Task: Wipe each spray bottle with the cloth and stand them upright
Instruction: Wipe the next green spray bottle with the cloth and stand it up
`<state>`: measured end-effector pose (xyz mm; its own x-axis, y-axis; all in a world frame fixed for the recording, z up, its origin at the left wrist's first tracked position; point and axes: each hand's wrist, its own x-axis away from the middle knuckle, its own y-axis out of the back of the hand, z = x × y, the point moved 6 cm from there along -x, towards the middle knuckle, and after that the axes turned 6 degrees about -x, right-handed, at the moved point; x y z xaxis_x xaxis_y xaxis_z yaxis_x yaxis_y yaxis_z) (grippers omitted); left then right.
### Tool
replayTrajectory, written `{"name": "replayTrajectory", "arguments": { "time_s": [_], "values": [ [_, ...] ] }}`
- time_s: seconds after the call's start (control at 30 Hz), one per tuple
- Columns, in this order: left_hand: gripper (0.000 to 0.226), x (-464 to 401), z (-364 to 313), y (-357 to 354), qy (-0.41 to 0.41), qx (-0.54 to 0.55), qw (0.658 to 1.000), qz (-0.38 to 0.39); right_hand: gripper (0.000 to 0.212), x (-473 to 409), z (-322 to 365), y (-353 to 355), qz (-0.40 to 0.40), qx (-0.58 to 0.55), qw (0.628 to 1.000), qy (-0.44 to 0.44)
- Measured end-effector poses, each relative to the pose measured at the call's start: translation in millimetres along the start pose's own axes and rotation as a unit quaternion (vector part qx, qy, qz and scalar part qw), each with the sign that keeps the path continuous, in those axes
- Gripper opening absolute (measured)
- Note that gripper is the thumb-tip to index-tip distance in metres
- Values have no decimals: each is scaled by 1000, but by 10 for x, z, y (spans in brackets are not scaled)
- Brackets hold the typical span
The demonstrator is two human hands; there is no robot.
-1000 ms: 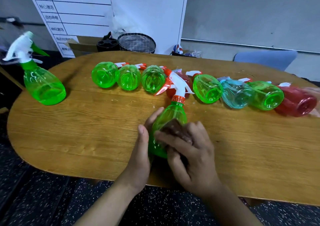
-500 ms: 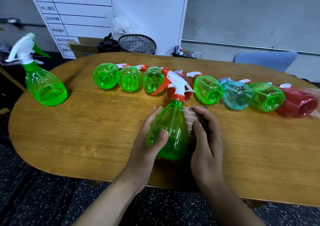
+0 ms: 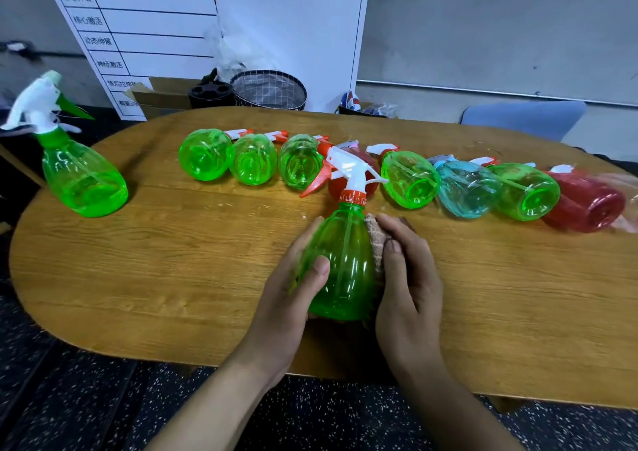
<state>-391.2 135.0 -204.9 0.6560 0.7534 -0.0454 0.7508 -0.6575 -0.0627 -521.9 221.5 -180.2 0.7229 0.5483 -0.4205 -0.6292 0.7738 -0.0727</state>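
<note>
A green spray bottle (image 3: 347,264) with a white and orange trigger head stands upright near the table's front edge. My left hand (image 3: 293,295) grips its left side, thumb across the front. My right hand (image 3: 407,278) presses a brownish cloth (image 3: 376,240) against the bottle's right side. Behind them several spray bottles lie on their sides in a row: green ones (image 3: 205,155), a blue one (image 3: 466,188), a red one (image 3: 583,202) at the right end, another red one partly hidden behind the trigger head. One green bottle (image 3: 81,178) stands upright at the far left.
The oval wooden table (image 3: 172,260) ends just below my hands. A wire basket (image 3: 269,90), a black holder and a cardboard box sit behind the table by a white board. A blue chair back (image 3: 521,119) shows at the back right.
My right hand with the cloth slid from the bottle's front round to its right side and a little down it. My left hand shifted its thumb onto the front.
</note>
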Motion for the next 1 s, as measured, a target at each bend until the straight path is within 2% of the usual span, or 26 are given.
{"name": "replayTrajectory", "arguments": {
  "time_s": [0.13,0.27,0.37,0.57,0.63,0.77,0.83,0.93,1.0],
  "values": [
    [58,7,33,-16,-6,-31,999,24,34,-126,211,106,-4,74,993,94],
    [49,47,-39,-111,-48,-108,992,40,37,-175,195,97,44,150,985,74],
    [51,43,-9,-99,-30,-66,997,39,38,-101,169,27,90,183,975,84],
    [53,34,40,-54,-29,-47,998,20,35,15,290,-7,138,184,956,184],
    [49,13,33,-30,-31,-44,999,6,34,99,322,-51,177,191,940,219],
    [46,4,-21,7,-11,35,999,-5,31,331,385,-204,254,198,903,285],
    [47,18,-40,0,-12,34,999,-2,30,301,436,-176,243,160,920,263],
    [48,12,-11,-11,-22,-29,999,-6,29,68,486,-6,136,132,964,189],
    [49,19,0,-59,-44,-78,996,7,30,-73,440,55,84,146,975,144]
  ]
}}
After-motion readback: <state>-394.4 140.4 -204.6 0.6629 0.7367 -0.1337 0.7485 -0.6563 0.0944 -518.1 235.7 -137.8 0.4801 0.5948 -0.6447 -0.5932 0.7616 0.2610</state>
